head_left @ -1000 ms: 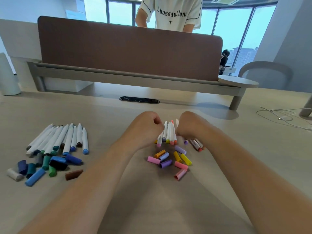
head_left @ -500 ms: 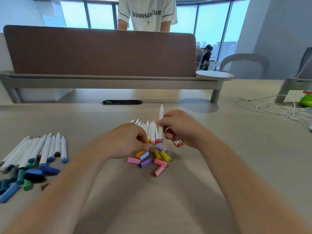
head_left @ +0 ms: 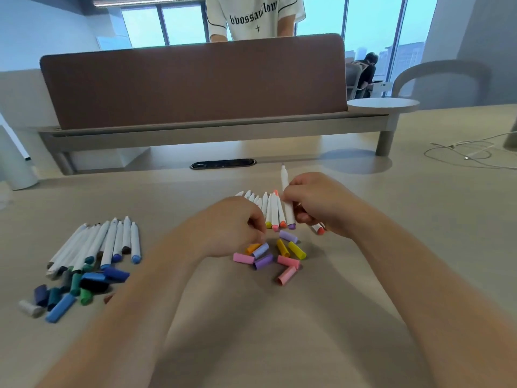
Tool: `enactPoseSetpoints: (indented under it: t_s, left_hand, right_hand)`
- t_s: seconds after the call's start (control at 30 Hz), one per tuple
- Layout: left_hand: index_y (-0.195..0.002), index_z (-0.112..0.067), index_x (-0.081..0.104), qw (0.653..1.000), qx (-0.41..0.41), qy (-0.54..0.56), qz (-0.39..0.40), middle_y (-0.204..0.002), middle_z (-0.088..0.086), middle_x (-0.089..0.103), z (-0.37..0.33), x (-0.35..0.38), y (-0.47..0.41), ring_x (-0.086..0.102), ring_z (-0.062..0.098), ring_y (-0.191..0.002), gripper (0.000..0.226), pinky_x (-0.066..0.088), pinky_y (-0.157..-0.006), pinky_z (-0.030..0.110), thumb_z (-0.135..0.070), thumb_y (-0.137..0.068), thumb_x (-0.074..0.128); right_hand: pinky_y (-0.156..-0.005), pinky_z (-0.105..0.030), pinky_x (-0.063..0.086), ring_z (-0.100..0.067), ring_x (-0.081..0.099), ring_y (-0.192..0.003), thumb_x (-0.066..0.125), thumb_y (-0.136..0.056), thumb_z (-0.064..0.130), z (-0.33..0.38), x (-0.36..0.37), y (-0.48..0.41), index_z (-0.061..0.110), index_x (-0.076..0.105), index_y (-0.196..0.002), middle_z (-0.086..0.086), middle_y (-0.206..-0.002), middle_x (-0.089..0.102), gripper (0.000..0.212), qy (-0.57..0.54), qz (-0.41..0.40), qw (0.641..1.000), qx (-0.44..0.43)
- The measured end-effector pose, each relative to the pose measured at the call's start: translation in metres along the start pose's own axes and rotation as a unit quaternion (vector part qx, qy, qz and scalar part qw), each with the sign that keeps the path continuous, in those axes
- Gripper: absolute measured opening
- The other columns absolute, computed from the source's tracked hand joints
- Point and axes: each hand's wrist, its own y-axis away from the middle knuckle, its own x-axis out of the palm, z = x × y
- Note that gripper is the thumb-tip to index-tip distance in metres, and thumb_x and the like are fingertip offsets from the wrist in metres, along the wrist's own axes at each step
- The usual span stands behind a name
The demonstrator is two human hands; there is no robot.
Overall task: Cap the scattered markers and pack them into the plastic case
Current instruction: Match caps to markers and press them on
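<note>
Two groups are lying on the table (head_left: 391, 219): blue-green markers (head_left: 106, 245) with loose dark caps (head_left: 84, 287) far left, then the left hand (head_left: 232, 225) curling over pastel caps (head_left: 282, 253) (grip unclear), a marker row (head_left: 272, 210), and the right hand (head_left: 316, 203) gripping a purple-ended marker (head_left: 284, 183).

views: 1 | head-worn, wide-angle | faces forward-down over desk (head_left: 447, 205) | close range

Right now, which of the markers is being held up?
The purple-ended marker gripped in the right hand, standing nearly upright; all the others lie flat on the table.
</note>
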Motion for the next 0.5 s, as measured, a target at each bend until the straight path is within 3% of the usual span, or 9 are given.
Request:
enactPoseSetpoints:
  t_s: [0.1, 0.23, 0.5]
  left_hand:
    - [-0.083, -0.025, 0.070, 0.999, 0.010, 0.022, 0.038, -0.061, -0.013, 0.049, -0.002, 0.001, 0.003, 0.047, 0.000, -0.057, 0.011, 0.027, -0.048, 0.015, -0.036, -0.083, 0.072]
    - [-0.084, -0.021, 0.069, 0.998, 0.004, 0.007, 0.064, -0.063, -0.009, 0.046, -0.005, 0.006, 0.003, 0.044, 0.006, -0.059, 0.017, 0.029, -0.053, 0.024, -0.037, -0.081, 0.075]
    - [-0.087, -0.018, 0.073, 0.997, -0.012, -0.009, 0.072, -0.071, -0.004, 0.057, -0.009, 0.013, 0.001, 0.048, 0.007, -0.060, 0.015, 0.032, -0.050, 0.022, -0.032, -0.088, 0.067]
  right_hand:
    - [-0.047, -0.027, 0.032, -0.012, 0.039, -0.042, 0.054, -0.091, 0.015, -0.001, 0.001, -0.001, 0.004, 0.058, -0.086, -0.008, -0.062, 0.049, 0.013, 0.003, -0.003, 1.000, 0.000]
    - [-0.045, -0.025, 0.032, -0.010, 0.039, -0.041, 0.053, -0.093, 0.016, -0.001, 0.002, -0.001, -0.003, 0.060, -0.095, -0.009, -0.063, 0.051, 0.020, 0.008, -0.005, 1.000, -0.001]
    - [-0.050, -0.030, 0.032, -0.014, 0.039, -0.045, 0.055, -0.090, 0.017, 0.000, 0.002, -0.001, -0.001, 0.060, -0.093, -0.009, -0.063, 0.052, 0.018, 0.024, -0.008, 1.000, 0.008]
